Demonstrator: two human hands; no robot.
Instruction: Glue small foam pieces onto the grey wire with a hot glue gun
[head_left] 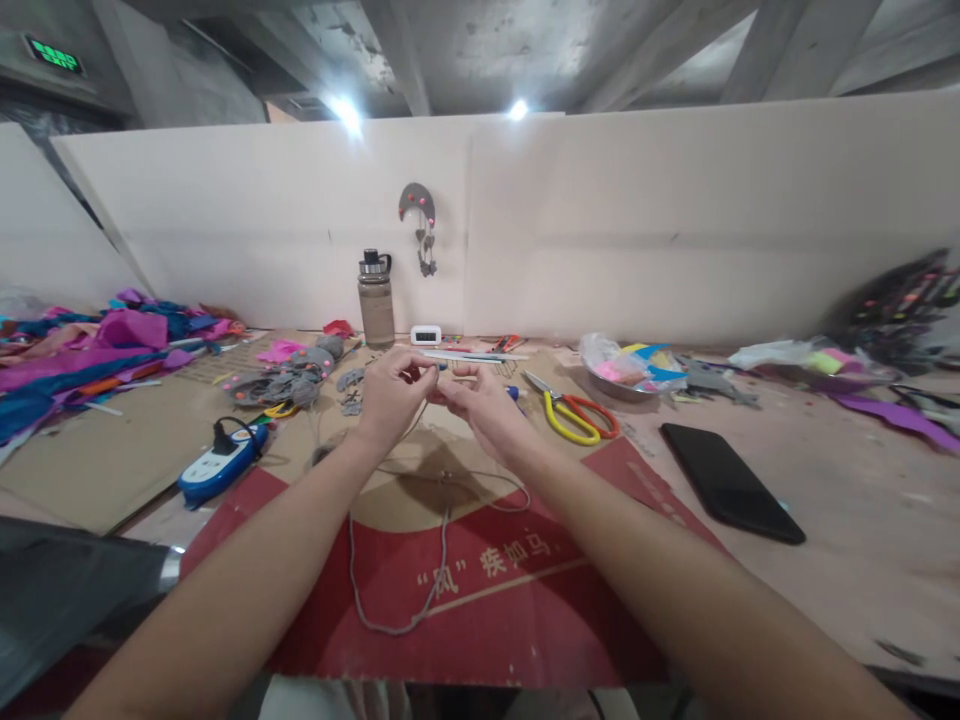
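My left hand (394, 395) and my right hand (484, 405) meet above the cardboard (517, 620), thumbs and fingers pinched closed. A thin grey cord (397, 630) runs up to the fingertips; its end between them is too small to make out. The rest of the cord lies in loose loops over the red and brown cardboard, with a small knot or crossing below my hands. Right of my right hand lie scissors (574, 412) with one yellow and one orange handle, blades apart. Grey felt pieces (289, 380) with pink dots lie left of my left hand.
A power strip (221, 465) sits at the left and a black phone (731, 485) at the right. Behind stand a bottle (376, 305), a small clock (426, 336) and a metal bowl (637, 385) of scraps. A grey moon ornament (417, 205) hangs on the white partition (600, 220). Coloured fabric (127, 345) is heaped left.
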